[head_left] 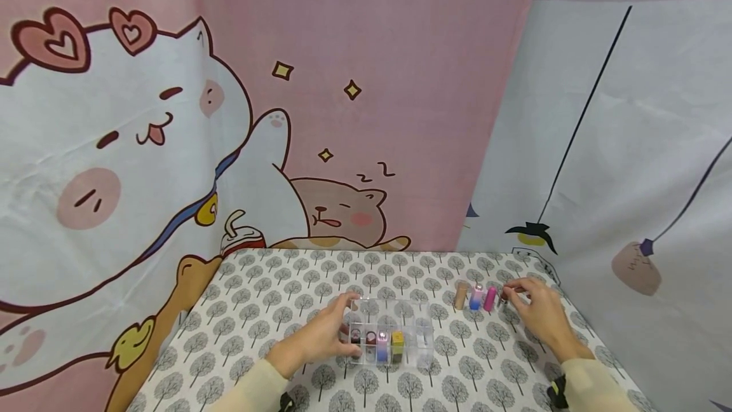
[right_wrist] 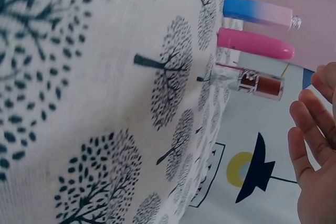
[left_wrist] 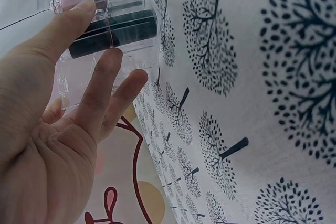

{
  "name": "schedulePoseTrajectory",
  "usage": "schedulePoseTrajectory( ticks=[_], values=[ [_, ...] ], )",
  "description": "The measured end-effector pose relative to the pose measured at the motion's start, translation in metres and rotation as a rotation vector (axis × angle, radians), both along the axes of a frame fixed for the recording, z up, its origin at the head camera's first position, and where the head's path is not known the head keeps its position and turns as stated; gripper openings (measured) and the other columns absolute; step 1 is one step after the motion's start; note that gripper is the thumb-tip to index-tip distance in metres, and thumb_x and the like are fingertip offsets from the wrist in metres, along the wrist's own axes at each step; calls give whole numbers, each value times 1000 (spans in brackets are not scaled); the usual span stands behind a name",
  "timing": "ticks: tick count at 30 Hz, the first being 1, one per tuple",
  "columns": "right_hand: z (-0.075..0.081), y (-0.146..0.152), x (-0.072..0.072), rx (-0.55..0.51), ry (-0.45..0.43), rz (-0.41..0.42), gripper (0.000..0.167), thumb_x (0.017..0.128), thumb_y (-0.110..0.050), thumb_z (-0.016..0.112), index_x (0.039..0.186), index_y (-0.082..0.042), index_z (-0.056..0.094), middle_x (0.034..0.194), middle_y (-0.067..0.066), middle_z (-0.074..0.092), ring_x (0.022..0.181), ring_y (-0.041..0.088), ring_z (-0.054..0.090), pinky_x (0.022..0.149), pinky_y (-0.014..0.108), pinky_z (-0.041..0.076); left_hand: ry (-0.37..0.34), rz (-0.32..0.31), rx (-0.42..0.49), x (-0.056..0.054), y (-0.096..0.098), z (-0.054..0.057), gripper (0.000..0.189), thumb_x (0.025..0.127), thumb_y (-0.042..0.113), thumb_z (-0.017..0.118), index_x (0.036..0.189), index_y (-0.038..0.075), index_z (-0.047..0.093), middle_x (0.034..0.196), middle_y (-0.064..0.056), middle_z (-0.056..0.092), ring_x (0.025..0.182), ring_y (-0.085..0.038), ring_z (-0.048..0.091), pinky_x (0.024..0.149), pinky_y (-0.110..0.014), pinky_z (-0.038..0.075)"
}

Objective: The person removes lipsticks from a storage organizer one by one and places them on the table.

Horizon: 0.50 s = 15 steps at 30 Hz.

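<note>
Head view, sleeves: the pale left sleeve (head_left: 251,385) and pale right sleeve (head_left: 596,386) enter along the bottom edge.
Left hand: the left hand (head_left: 323,336), lower centre of the frame, grips the left end of a clear organizer, thumb on the near side, fingers reaching round to the far side.
Clear organizer: the clear organizer (head_left: 413,356) sits at the lower centre on the cloth, its compartments in rows.
Near row: from the left stand a black-topped tube (head_left: 356,336), a dark-red-topped tube (head_left: 370,338), a pink-and-blue tube (head_left: 382,344) and a yellow-topped item (head_left: 397,343); the contents farther right are too faint to tell.
Right hand: the right hand (head_left: 539,311), lower right, has its fingers loosely bent and parted; the right wrist view shows the visible fingertips just beside the lip gloss, apart from it.
Lip gloss: the lip gloss (right_wrist: 262,85), reddish with a clear end, stands upright at the right end of a row.
Row: leftward from it in the head view stand a bright pink tube (head_left: 489,299), a second pink-and-blue tube (head_left: 476,297) and a tan tube (head_left: 460,295).
Table: a tree-print cloth (head_left: 274,285) covers it.
Backdrop: a pink cartoon hanging (head_left: 429,113) fills the upper middle, with a white cat (head_left: 143,107) at upper left.
</note>
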State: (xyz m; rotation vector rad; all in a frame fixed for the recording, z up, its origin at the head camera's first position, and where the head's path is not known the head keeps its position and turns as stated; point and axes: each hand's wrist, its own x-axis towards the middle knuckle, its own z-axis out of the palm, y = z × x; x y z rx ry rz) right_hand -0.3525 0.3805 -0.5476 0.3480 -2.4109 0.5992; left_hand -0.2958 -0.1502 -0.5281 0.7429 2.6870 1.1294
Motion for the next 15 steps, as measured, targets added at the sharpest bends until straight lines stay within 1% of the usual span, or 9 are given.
schedulePoseTrajectory(
  ticks=[5,9,13,15],
  values=[
    [2,-6,2,1,60,26,15,101,-6,90,115,-9,86,113,15,83,99,39,80,80,51,69,3,-6,2,1,0,0,116,89,29,103,179,21,30,171,-18,56,110,-11,78,86,-25,69],
    [4,-12,3,1,101,55,19,97,-3,93,114,-9,86,111,13,83,96,37,79,79,54,71,14,-9,-5,0,0,0,116,90,30,103,179,21,29,169,-19,58,109,-11,78,86,-25,70],
    [8,-18,6,12,132,71,23,94,-1,94,114,-9,86,110,11,84,95,35,80,78,53,71,19,-11,-7,-1,0,0,116,90,30,103,179,21,29,169,-19,59,109,-11,78,86,-26,70],
    [11,-20,7,8,128,79,24,94,-1,94,115,-10,86,112,10,84,96,36,80,79,53,72,19,-11,-5,0,0,0,116,90,30,103,179,21,30,168,-19,59,109,-12,79,86,-26,70]
  ],
)
